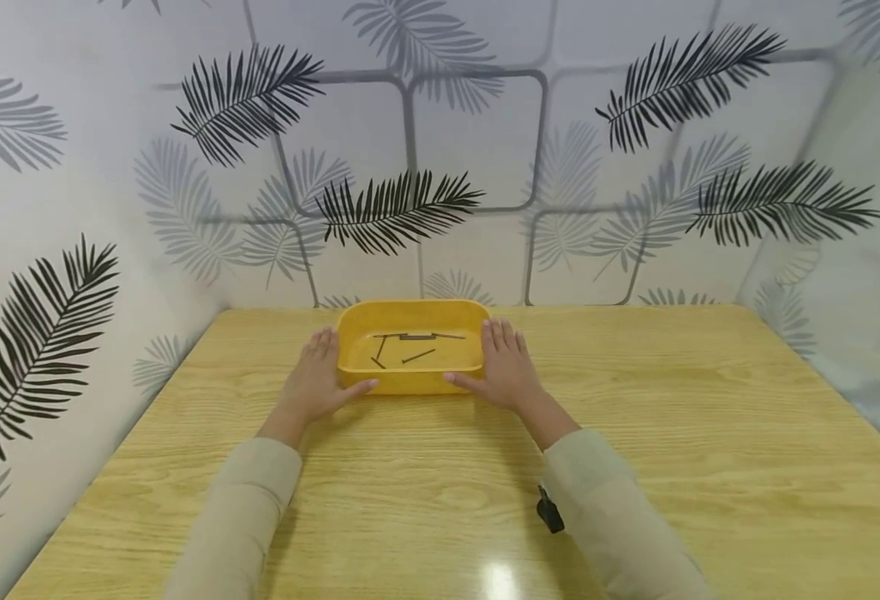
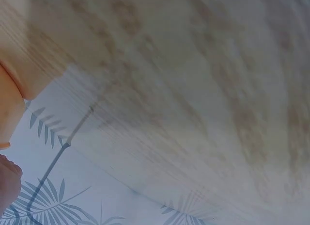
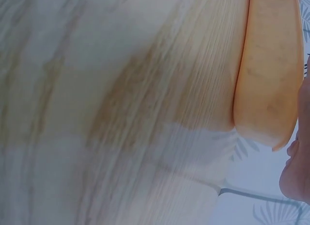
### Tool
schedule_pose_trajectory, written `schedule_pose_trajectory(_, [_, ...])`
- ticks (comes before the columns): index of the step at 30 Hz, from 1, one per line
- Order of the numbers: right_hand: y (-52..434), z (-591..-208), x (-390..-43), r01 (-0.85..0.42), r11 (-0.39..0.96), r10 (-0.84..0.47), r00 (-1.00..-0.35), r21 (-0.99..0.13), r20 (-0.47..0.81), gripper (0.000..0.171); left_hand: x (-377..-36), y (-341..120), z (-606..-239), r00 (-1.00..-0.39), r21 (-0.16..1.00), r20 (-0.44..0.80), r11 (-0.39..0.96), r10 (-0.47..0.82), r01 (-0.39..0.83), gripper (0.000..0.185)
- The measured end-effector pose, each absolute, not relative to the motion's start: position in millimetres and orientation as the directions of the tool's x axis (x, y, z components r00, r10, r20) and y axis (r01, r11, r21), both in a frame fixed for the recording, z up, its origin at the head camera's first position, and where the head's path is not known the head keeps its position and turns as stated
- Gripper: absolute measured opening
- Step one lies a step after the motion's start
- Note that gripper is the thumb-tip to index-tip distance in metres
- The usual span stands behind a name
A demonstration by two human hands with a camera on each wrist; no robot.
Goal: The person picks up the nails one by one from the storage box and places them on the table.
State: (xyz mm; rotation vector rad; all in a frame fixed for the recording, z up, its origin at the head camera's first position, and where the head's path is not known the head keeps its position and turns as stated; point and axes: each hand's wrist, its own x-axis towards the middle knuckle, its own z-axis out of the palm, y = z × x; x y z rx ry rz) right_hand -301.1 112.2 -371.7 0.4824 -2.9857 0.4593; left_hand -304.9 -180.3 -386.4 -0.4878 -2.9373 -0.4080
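Observation:
A yellow plastic tray [image 1: 410, 383] stands on the far part of the table, with several thin dark nails [image 1: 418, 356] lying scattered on its floor. My left hand [image 1: 314, 377] holds the tray's left end, fingers along the side and thumb across the front wall. At the opposite end, my right hand [image 1: 511, 373] grips it the same way. In the left wrist view only a corner of the tray [image 2: 9, 111] shows, above part of the hand [image 2: 8, 181]. The right wrist view has the tray's outer wall [image 3: 269, 70] beside part of my right hand [image 3: 296, 174].
The wood-grain table [image 1: 425, 483] reaches back to a wall [image 1: 470, 250] printed with leaves. A small black object [image 1: 549, 510] lies beside my right sleeve [image 1: 605, 500]. The table's far edge runs just behind the tray.

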Motion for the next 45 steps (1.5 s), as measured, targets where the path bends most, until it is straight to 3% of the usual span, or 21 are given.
schedule_pose_trajectory(15, [114.2, -373.7, -304.2, -0.303, 0.900, -0.285, -0.953, -0.314, 0.104, 0.102, -308.5, -178.0, -386.7, -0.958, 0.287, 0.141, 0.916, 0.250, 0.281, 0.103])
schedule_pose_trajectory(45, [112.2, -376.8, -305.3, -0.261, 0.940, -0.254, -0.965, -0.221, 0.058, 0.097, -308.7, -176.8, -390.7, -0.965, 0.335, 0.119, 0.905, 0.235, 0.261, 0.102])
